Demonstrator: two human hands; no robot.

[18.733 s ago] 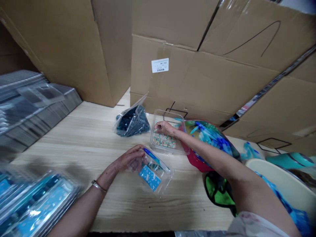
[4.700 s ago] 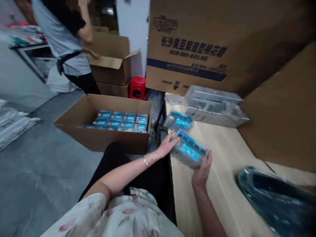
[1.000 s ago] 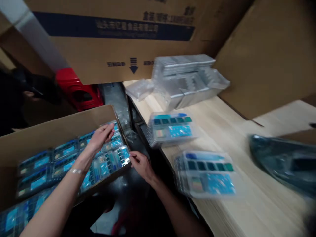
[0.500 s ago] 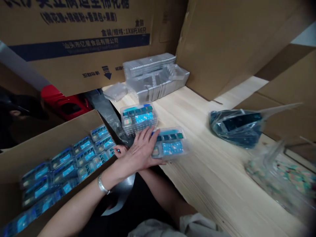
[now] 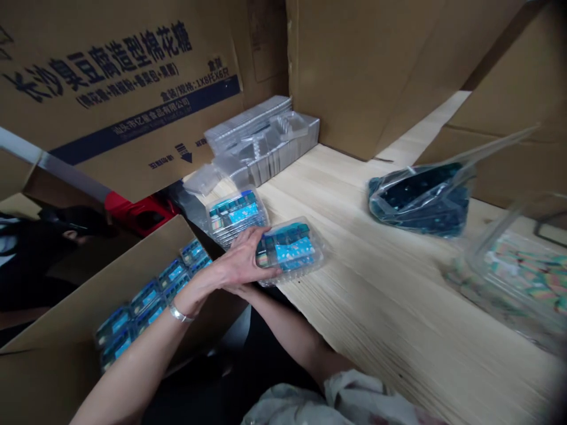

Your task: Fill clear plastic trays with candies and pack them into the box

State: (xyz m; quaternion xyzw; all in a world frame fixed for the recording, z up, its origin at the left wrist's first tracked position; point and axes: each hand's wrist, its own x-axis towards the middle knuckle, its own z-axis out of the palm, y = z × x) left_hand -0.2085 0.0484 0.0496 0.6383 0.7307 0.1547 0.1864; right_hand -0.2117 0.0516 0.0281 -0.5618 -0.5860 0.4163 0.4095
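My left hand (image 5: 243,258), with a silver bracelet on its wrist, is closed round the left end of a clear plastic box (image 5: 296,252) on the wooden table. Blue patterned packets and dark green pieces show through the box; whether another lies beneath it I cannot tell. My right hand (image 5: 239,289) is mostly hidden below my left wrist, its fingers out of sight. Just behind the gripped box stands a stack of similar filled boxes (image 5: 238,213). Rows of such boxes (image 5: 148,298) fill part of the open carton (image 5: 57,310) at left.
Nested empty clear trays (image 5: 266,144) stand at the back against printed cardboard (image 5: 133,88). To the right are a plastic bag of dark blue-green items (image 5: 420,203) and a clear container of colourful pieces (image 5: 527,271). A dark-clothed person (image 5: 39,254) is beyond the carton.
The view has shifted. My right hand, whose fingers showed near the carton's edge, is now mostly hidden below my left wrist. My left hand has gone from lying across the box's end to gripping it.
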